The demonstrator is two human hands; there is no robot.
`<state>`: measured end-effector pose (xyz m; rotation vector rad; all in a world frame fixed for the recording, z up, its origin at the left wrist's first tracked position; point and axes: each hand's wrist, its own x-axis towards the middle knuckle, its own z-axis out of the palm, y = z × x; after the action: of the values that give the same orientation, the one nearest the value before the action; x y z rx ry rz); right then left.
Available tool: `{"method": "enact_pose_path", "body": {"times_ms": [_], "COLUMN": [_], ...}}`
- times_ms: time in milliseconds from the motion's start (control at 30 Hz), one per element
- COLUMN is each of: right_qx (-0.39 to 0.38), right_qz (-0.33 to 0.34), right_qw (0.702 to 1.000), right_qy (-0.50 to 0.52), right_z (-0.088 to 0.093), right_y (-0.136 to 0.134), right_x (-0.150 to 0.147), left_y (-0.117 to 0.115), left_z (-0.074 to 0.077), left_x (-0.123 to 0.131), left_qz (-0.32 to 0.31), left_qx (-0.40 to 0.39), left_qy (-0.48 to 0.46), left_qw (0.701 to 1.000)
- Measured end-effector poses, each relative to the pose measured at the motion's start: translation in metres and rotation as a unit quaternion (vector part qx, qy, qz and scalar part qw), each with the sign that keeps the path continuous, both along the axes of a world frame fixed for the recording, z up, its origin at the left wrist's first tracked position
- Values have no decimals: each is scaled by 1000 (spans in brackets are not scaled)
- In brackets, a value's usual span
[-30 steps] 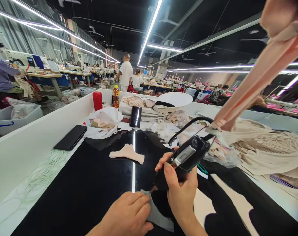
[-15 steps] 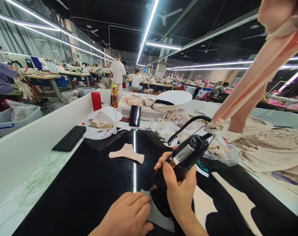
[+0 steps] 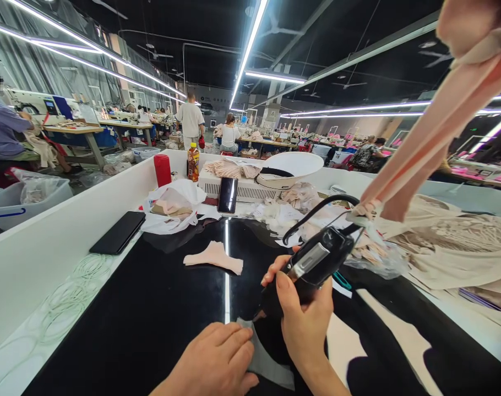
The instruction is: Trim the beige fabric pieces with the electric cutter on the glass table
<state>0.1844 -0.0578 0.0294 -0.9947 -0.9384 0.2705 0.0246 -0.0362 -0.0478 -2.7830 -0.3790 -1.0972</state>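
My right hand (image 3: pixel 306 324) is wrapped around a black corded hand tool (image 3: pixel 314 263) with a metal plate on its side. The tool is tilted, its lower end down by the dark surface; the tip is hard to make out. A knotted pink fabric strip (image 3: pixel 432 132) hangs from above to the tool's upper end. My left hand (image 3: pixel 217 355) lies with its fingers bent and together over the left edge of a grey fabric piece (image 3: pixel 263 360), pressing on it. A pale pink cut piece (image 3: pixel 214 257) lies farther up the black work surface (image 3: pixel 122 330).
More pale pieces (image 3: pixel 399 330) lie at the right, below heaped beige fabric (image 3: pixel 452 242). A phone (image 3: pixel 228 195), a bottle (image 3: pixel 192 162), a red container (image 3: pixel 162 170) and a white plastic bag (image 3: pixel 174 206) stand or lie at the back. A black case (image 3: pixel 117 233) rests by the left wall.
Both hands, the tool and the grey piece hold nearly the same positions. In the background, a standing person has shifted slightly left, and a red item now shows at their side.
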Motion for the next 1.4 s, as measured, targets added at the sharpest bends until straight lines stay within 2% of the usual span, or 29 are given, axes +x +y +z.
{"method": "enact_pose_path", "body": {"times_ms": [267, 467, 633, 933, 1200, 1400], "right_qx": [-26, 3, 10, -7, 15, -6], "right_qz": [-26, 25, 51, 25, 60, 47], "right_qw": [999, 998, 997, 999, 995, 997], "right_qy": [9, 59, 60, 38, 78, 62], "right_z": [3, 2, -2, -6, -8, -7], "right_y": [0, 1, 4, 6, 11, 13], "right_x": [-3, -6, -11, -10, -14, -16], "left_y": [0, 0, 0, -1, 1, 0], "left_z": [0, 2, -2, 1, -6, -8], "left_x": [0, 1, 0, 1, 0, 0], "left_qz": [-1, -13, -10, -8, -12, -9], "left_qx": [-4, -7, -13, -9, -6, -8], "left_qy": [4, -2, 5, -1, 11, 14], "left_qw": [1000, 1000, 1000, 1000, 1000, 1000]}}
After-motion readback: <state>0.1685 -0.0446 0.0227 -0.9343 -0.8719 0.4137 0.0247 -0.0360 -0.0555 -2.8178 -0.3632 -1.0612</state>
